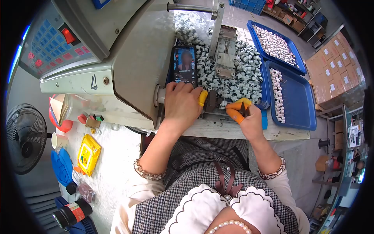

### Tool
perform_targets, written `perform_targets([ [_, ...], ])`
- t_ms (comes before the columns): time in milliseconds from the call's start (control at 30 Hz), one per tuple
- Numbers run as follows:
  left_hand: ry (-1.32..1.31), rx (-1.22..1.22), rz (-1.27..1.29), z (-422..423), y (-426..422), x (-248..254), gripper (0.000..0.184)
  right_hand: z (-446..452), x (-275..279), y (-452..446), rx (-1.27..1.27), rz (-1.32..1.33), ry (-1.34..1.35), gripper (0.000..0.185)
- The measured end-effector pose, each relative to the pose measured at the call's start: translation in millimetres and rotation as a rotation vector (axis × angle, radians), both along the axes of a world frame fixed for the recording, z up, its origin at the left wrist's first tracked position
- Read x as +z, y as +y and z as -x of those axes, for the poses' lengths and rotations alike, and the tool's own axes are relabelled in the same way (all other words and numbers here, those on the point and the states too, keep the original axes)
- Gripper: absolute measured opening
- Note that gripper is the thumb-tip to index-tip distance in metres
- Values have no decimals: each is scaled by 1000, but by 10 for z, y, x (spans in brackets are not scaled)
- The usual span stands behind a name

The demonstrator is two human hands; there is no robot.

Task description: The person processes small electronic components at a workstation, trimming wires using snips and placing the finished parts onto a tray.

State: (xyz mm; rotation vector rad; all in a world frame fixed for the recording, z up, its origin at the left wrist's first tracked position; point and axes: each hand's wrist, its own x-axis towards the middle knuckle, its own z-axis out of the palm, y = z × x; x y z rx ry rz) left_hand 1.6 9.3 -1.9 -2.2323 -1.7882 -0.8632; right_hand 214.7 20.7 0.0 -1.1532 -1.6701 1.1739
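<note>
My left hand (182, 103), a yellow cover on one fingertip, lies curled over the machine's spindle area, beside a white round collar (159, 96). What its fingers grip is hidden. Just right of it stands a dark metal block (211, 100). My right hand (250, 119) wears orange finger covers and is closed around a small dark pointed tool (244, 109). Its covered fingertips are close to a small white part (223, 104) at the block; whether they touch it I cannot tell. Behind both hands, a heap of small white-and-black parts (243, 74) surrounds a metal fixture (226, 50).
A lit phone (184, 66) stands behind my left hand. Blue trays (298, 113) at the right hold rows of white parts. The machine housing (132, 66) rises at the left, above a yellow wipes pack (89, 155), a dark jar (72, 213) and a fan (25, 140).
</note>
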Motion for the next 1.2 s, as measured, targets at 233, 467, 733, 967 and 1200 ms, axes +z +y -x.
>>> perform_targets([
  [233,11,1,114,8,13,68,25,33,-60,-13,-2,-244,-150,14],
  [467,-52,-1,53,-6,-26,11,26,4,12,-25,20,-400,-295,14],
  [733,-128,7,-46,-44,-102,-39,31,74,275,294,89,-436,-333,12],
  [967,-72,15,-39,-58,-90,-34,35,6,217,512,92,-166,-287,15],
  [1200,-57,31,-19,-61,-90,-20,34,-30,324,669,110,192,-309,22],
])
